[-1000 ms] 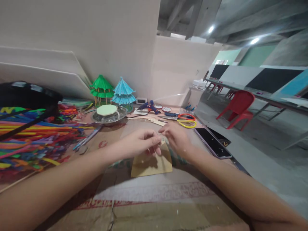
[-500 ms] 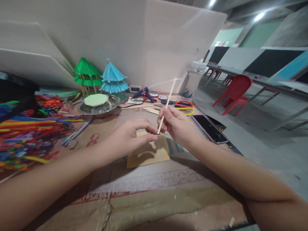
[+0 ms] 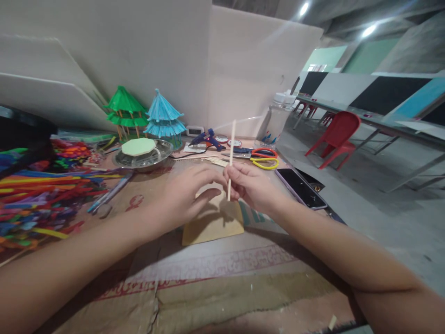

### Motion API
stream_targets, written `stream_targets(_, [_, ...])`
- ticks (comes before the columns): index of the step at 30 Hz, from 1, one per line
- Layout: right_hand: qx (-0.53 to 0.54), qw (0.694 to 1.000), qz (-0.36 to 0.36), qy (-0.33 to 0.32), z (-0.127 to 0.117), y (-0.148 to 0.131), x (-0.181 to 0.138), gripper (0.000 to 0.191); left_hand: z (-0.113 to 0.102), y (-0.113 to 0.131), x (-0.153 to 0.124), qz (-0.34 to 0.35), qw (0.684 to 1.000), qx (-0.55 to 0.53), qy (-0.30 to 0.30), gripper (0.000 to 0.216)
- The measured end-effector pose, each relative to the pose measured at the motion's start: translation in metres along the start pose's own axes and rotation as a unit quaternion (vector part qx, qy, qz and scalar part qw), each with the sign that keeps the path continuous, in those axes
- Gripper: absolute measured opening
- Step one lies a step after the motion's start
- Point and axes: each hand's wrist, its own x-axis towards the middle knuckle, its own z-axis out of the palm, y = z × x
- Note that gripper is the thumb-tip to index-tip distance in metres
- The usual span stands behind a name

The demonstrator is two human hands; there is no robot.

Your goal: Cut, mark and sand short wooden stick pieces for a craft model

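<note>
A thin, pale wooden stick (image 3: 232,144) stands nearly upright, pinched near its lower end between the thumb and fingers of my right hand (image 3: 252,184). Just left of it, my left hand (image 3: 198,188) has its thumb and fingers apart, with the fingertips close to the stick; whether they touch it I cannot tell. Beneath both hands a yellowish flat piece (image 3: 212,231) lies on the cardboard-covered table (image 3: 264,290), partly hidden and shadowed by them.
Pipe cleaners (image 3: 38,199) pile up at left. Behind stand a green paper model (image 3: 125,109), a blue one (image 3: 162,111), a metal plate (image 3: 162,157), a glue gun (image 3: 210,139) and scissors (image 3: 264,160). A phone (image 3: 302,188) and a clear bottle (image 3: 274,123) are at right.
The stick has swung from leaning right to nearly upright. My left thumb and fingers have come away from its lower end, and my right hand has dropped slightly.
</note>
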Motion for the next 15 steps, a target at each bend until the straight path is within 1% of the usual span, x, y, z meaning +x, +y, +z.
stream_targets(2, [0.027,0.997,0.062,-0.038,0.005,0.007,-0.002,0.051,-0.001,-0.001,-0.003,0.105,0.990,0.086,0.027,0.017])
stream_targets(3, [0.030,0.994,0.084,-0.057,0.007,0.009,-0.003,0.052,-0.001,-0.001,-0.004,0.145,0.982,0.120,0.026,0.019])
stream_targets(5, [-0.005,0.991,0.103,-0.090,0.009,0.010,-0.003,0.050,-0.003,0.001,-0.006,0.191,0.969,0.156,0.019,0.024])
stream_targets(7, [-0.107,0.985,0.080,-0.106,0.000,0.006,0.002,0.050,-0.006,0.003,-0.006,0.204,0.967,0.151,0.016,0.023])
stream_targets(8, [-0.187,0.976,0.057,-0.096,-0.010,0.001,0.007,0.050,-0.007,0.003,-0.005,0.202,0.969,0.141,0.024,0.020])
stream_targets(9, [-0.279,0.957,0.024,-0.072,-0.024,-0.003,0.012,0.050,-0.009,0.003,-0.004,0.191,0.972,0.134,0.036,0.017])
stream_targets(10, [-0.382,0.924,-0.008,-0.023,-0.043,-0.008,0.018,0.042,-0.011,0.002,-0.003,0.170,0.975,0.134,0.047,0.015])
stream_targets(11, [-0.506,0.860,-0.040,0.054,-0.064,-0.011,0.022,0.033,-0.013,0.001,-0.002,0.142,0.979,0.139,0.055,0.015])
stream_targets(12, [-0.623,0.770,-0.054,0.125,-0.087,-0.014,0.026,0.031,-0.016,0.000,-0.001,0.110,0.981,0.147,0.062,0.016])
stream_targets(13, [-0.656,0.735,-0.051,0.164,-0.111,-0.015,0.028,0.040,-0.019,-0.001,0.000,0.077,0.983,0.154,0.066,0.017])
stream_targets(15, [-0.686,0.703,-0.032,0.185,-0.153,-0.011,0.028,0.052,-0.025,-0.002,0.001,0.031,0.984,0.157,0.075,0.018])
